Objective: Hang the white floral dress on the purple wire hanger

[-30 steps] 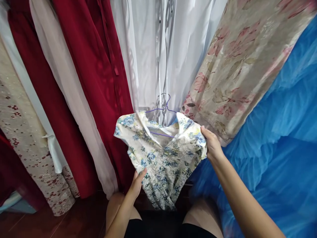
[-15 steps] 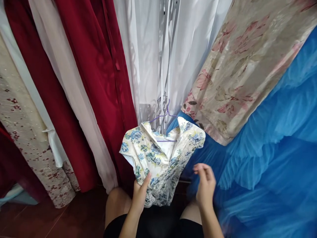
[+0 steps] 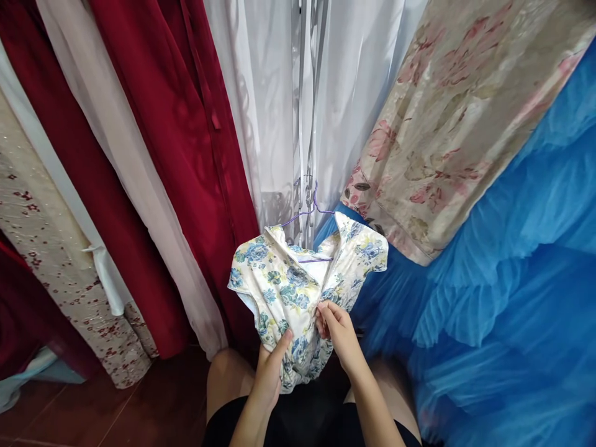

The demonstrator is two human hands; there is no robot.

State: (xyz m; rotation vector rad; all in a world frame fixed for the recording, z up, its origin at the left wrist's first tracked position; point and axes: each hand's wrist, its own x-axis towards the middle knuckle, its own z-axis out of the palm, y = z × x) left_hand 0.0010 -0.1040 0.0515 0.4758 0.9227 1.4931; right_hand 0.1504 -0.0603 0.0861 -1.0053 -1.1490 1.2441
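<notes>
A white short-sleeved blouse (image 3: 284,279) with blue and yellow flowers hangs on a thin purple hanger (image 3: 315,208) in front of me. My left hand (image 3: 272,366) grips its lower left side, the thumb lying on the front and the other fingers out of sight behind the cloth. At the front of the blouse, below the V neckline, my right hand (image 3: 335,326) has its thumb and fingers pinched together against the fabric. Whether a small detail lies in that pinch is too small to see. The blouse's lower end is bunched above my lap.
Dark red (image 3: 162,155), pale pink (image 3: 125,124) and white (image 3: 265,112) long garments hang behind and to the left. On the right hang a beige floral garment (image 3: 433,143) and a blue tulle skirt (image 3: 503,310). Dark red floor tiles (image 3: 112,403) show at lower left.
My right hand has moved left from beside the blouse onto its front, fingers now pinched there. My left hand still holds the lower left side.
</notes>
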